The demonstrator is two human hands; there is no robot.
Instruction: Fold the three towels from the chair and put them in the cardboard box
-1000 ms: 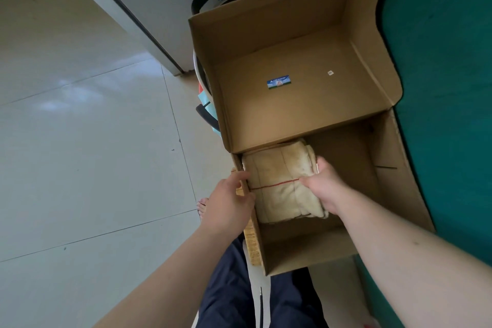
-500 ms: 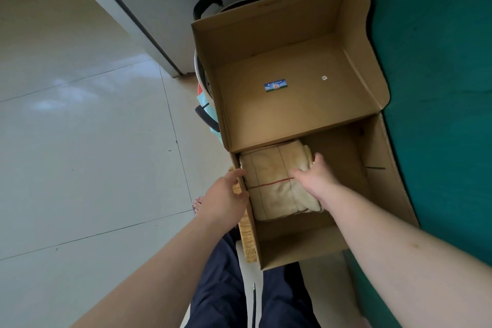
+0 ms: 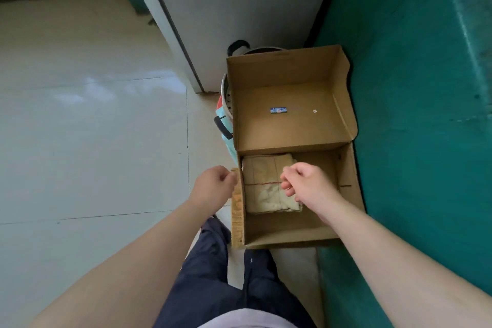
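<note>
A folded cream towel (image 3: 263, 186) with a thin red stripe lies in the left half of the open cardboard box (image 3: 306, 224) on the floor. The box's lid (image 3: 290, 125) stands tilted back. My right hand (image 3: 306, 184) hovers above the towel's right edge, fingers loosely curled, holding nothing. Just outside the box's left wall is my left hand (image 3: 213, 185), also loosely curled and empty. No chair and no other towels are in view.
A teal wall (image 3: 420, 114) runs along the box's right side. A grey door panel (image 3: 226, 8) stands behind it. A round pot with black handles (image 3: 226, 104) sits behind the box's left corner. Pale floor tiles (image 3: 93, 128) spread to the left. My legs in dark trousers (image 3: 226, 274) are below.
Both hands have let go of the towel and lifted away from it; the towel stays in the box. The view has pulled back and upward.
</note>
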